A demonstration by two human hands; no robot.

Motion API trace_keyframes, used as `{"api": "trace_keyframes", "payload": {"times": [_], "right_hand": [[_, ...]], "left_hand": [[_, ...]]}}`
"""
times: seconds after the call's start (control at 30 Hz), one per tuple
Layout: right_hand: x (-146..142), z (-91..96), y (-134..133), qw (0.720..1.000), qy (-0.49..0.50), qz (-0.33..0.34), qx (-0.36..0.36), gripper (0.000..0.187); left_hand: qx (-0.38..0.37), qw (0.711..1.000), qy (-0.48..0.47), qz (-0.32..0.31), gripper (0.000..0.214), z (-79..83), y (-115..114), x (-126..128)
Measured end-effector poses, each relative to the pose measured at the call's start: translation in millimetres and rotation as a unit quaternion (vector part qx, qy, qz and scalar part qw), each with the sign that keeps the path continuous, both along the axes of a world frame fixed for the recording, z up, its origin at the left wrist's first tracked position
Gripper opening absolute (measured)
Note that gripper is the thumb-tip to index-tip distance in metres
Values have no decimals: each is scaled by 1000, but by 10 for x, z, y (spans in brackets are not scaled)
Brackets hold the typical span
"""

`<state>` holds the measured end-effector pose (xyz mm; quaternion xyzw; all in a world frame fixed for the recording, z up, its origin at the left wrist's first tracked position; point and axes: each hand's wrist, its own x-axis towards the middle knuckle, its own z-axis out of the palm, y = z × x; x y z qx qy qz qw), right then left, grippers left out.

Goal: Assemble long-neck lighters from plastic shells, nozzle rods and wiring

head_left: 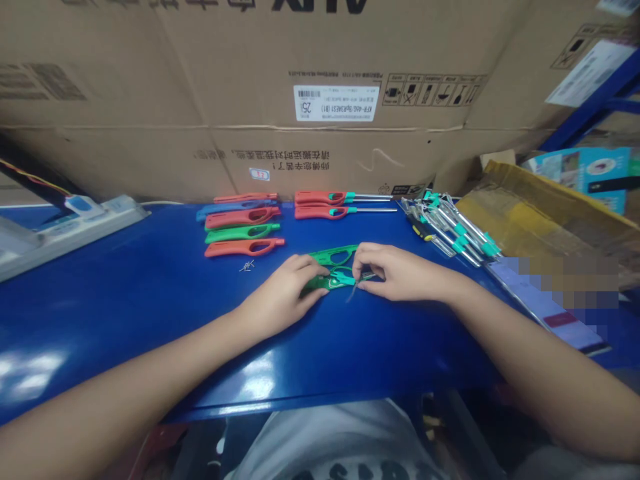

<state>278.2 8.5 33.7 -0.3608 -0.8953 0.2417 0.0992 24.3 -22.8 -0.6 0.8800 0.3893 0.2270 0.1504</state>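
Note:
My left hand (287, 290) is closed around a green lighter handle shell (320, 285), low over the blue table. In the shell's open side lies a teal trigger piece (343, 278). My right hand (390, 272) pinches a thin metal part at the shell's right end, with a thin wire (351, 294) hanging below the fingers; the fingers partly hide it. Just behind, a second green shell (333, 256) lies on the table, and my right fingers overlap its right end. A few tiny screws (247, 266) rest to the left of my left hand.
Red, blue, green and orange lighter handles (243, 249) are lined up at back left. Two red lighters (325, 212) with metal tubes lie at back centre. Metal tubes with teal parts (460, 230) are piled beside a yellow-black screwdriver (420, 230). A cardboard box (250, 100) walls the back; a power strip (70, 230) sits left.

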Motion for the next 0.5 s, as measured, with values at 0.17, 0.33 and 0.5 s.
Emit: {"api": "trace_keyframes", "payload": {"times": [0.17, 0.33, 0.5], "right_hand": [[15, 53, -24, 999, 26, 33, -7, 11], [-38, -51, -8, 999, 23, 13, 36, 13], [-56, -104, 0, 995, 9, 50, 81, 10]], "left_hand": [[-3, 1000, 4, 3, 22, 12, 1, 9], [-27, 1000, -6, 11, 22, 31, -4, 10], [-39, 999, -11, 20, 21, 43, -11, 12]]}}
